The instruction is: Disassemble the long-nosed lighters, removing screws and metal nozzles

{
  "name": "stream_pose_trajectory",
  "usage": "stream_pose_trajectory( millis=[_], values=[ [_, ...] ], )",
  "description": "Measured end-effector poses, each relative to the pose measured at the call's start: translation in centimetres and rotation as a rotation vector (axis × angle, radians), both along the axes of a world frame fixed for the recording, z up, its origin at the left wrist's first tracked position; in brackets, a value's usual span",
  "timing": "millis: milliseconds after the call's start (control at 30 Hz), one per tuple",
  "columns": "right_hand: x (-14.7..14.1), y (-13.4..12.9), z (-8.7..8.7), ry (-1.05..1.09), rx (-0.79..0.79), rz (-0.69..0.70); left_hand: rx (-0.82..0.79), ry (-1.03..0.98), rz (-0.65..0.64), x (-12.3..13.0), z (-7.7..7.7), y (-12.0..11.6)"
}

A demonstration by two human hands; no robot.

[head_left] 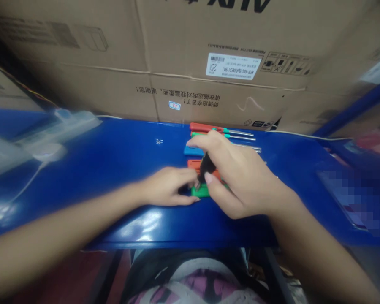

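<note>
Several long-nosed lighters lie in a row on the blue table, handles to the left and thin metal tubes to the right. A red lighter (pixel 205 127) is farthest back, and a blue lighter (pixel 193 150) and an orange lighter (pixel 194 164) come closer. My left hand (pixel 167 185) pinches the handle end of the nearest, green lighter (pixel 201 191) between thumb and fingers. Closed around a small black tool (pixel 206 165), my right hand (pixel 240 175) points its tip down at the green handle. The tool's exact kind is not clear. My right hand covers the middle of the row.
A large cardboard box (pixel 177 55) stands along the table's back edge. To the left lie clear plastic wrapping (pixel 44 135) and a white cable (pixel 28 183). A phone-like flat object (pixel 345 202), partly blurred out, is at the right. The blue table (pixel 129 143) ends close to my body.
</note>
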State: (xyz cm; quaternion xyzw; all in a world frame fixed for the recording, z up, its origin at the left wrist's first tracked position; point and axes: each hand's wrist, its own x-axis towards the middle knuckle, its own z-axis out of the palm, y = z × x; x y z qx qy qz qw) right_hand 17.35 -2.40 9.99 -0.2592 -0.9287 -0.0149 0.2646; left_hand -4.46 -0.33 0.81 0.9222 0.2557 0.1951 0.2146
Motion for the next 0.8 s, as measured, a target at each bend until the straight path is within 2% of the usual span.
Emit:
stream_pose_trajectory(
  millis=[367, 567, 800],
  values=[
    [-0.06, 0.31, -0.21, 0.021, 0.120, -0.083, 0.000, -0.003, 0.004, -0.01, -0.23, 0.04],
    [0.03, 0.32, -0.06, 0.033, 0.059, -0.044, -0.023, -0.006, -0.002, 0.03, -0.05, -0.01],
    [0.16, 0.25, 0.03, 0.018, 0.041, -0.078, -0.013, 0.034, 0.005, 0.00, 0.03, -0.02]
  ],
)
